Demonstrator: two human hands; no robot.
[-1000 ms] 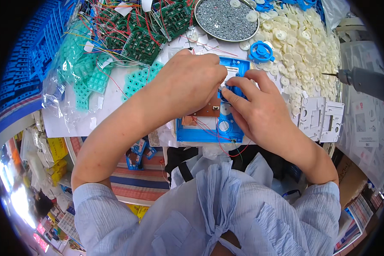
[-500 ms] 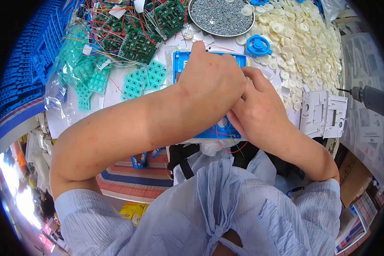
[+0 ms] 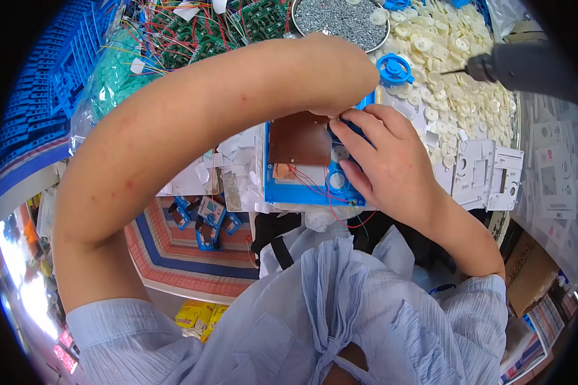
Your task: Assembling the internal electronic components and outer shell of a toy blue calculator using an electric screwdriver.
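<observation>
Frankly, my left hand tells me little from up here: it bends over the far end of the work, its back toward me, and I cannot tell whether its fingers hold anything. My right hand reads better, with thumb and forefinger parted and the fingertips at the right side of the blue housing. That housing lies below my left hand and just left of my right, its upper part covered by the left wrist and forearm. Inside it I make out a brown board, its top edge hidden, and red wires too fine to trace to both ends.

Beyond my left forearm, the green circuit boards are partly blocked. The dish of screws, past my left hand, is cut off at the top. Right of that hand sit a blue ring piece and a heap of cream discs; farther right, the dark rim swallows the back of a powered screwdriver. White casing parts lie right of my right hand.
</observation>
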